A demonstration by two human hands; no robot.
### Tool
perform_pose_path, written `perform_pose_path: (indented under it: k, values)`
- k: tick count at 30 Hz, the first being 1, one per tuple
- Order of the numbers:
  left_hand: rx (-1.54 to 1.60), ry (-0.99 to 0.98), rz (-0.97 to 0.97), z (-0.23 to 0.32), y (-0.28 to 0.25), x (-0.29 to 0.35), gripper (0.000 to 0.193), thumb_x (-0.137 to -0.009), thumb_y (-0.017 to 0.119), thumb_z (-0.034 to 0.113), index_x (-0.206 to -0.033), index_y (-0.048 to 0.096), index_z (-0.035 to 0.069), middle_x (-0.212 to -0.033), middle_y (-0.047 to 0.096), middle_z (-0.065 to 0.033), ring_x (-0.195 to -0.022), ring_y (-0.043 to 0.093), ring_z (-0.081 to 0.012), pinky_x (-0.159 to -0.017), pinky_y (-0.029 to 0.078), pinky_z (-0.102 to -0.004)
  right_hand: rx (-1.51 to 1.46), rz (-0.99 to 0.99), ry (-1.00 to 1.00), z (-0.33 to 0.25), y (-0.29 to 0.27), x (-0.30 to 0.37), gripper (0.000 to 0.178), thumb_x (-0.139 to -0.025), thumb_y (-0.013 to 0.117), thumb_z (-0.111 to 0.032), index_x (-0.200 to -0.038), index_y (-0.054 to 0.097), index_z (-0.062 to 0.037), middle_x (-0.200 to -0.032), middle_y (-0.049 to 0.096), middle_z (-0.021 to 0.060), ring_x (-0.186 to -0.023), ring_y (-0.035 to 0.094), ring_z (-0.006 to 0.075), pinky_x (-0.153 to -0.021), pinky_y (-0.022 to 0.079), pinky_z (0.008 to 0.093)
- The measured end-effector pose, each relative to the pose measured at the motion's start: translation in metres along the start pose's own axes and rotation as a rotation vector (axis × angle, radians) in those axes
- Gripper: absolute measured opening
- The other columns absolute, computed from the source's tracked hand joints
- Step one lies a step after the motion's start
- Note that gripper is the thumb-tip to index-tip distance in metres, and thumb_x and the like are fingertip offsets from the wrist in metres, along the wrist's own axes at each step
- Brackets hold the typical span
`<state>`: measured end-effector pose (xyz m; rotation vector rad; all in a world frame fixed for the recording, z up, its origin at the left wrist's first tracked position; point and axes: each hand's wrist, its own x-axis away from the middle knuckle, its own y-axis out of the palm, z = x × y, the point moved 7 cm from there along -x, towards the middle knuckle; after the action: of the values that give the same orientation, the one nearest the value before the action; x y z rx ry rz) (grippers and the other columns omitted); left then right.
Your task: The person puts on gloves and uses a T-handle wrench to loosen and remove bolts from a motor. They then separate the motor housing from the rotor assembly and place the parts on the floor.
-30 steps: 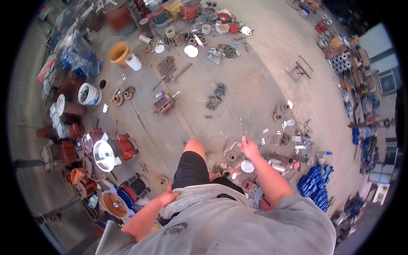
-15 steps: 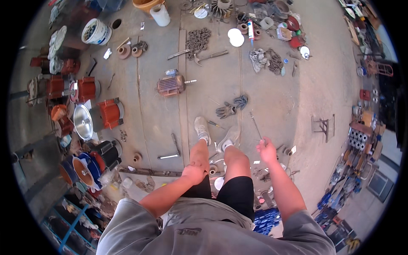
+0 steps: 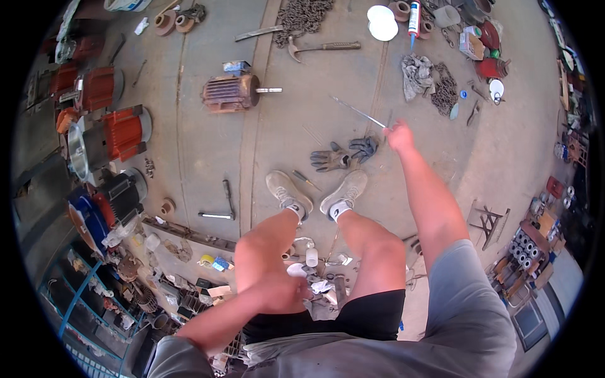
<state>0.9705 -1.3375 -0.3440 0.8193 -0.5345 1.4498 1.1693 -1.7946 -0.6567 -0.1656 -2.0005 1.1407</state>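
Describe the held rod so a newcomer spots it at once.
Find the rusty motor, upper left of centre. To its right, lower down, the right hand grips a thin metal rod pointing up and left. Unlike the gloves lying just below, this is held.

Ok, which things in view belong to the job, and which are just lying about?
Apparently in use:
thin metal rod, held in the right hand

Apparently just lying about, untouched:
dark gloves
screwdriver
hammer
reddish-brown motor
larger chain pile
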Motion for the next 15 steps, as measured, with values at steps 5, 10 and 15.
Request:
perform_pose_path:
  k: [5,10,15]
  values:
    - [-0.079,-0.121,0.483,-0.066,-0.128,-0.242,0.029,-0.096,0.071,0.037,-0.111,0.07,0.012,-0.103,0.077,-0.0177,-0.101,0.073,-0.0396,-0.085,0.057,-0.0514,0.681,-0.33,-0.243,0.035,0.052,-0.05,0.032,-0.09,0.075,-0.032,-0.113,0.077,-0.0094,-0.113,0.077,0.016,-0.109,0.072,0.0349,-0.096,0.057,0.0443]
    - [0.02,-0.192,0.633,-0.095,-0.168,-0.395,0.036,-0.09,0.078,0.034,-0.117,0.066,0.013,-0.11,0.076,-0.0197,-0.106,0.072,-0.0404,-0.09,0.057,-0.0492,0.748,-0.39,-0.237,0.093,0.093,-0.093,0.027,-0.088,0.073,-0.025,-0.111,0.078,-0.0125,-0.117,0.076,0.0164,-0.112,0.071,0.0363,-0.099,0.057,0.0447]
    - [0.134,-0.26,0.83,-0.125,-0.165,-0.455,0.056,-0.086,0.085,0.026,-0.132,0.056,0.015,-0.132,0.062,-0.0203,-0.116,0.067,-0.0451,-0.097,0.056,-0.0529,0.579,-0.238,0.101,0.117,0.18,-0.119,0.04,-0.083,0.072,-0.017,-0.119,0.074,-0.0004,-0.126,0.073,0.0235,-0.127,0.067,0.0354,-0.108,0.054,0.0425]
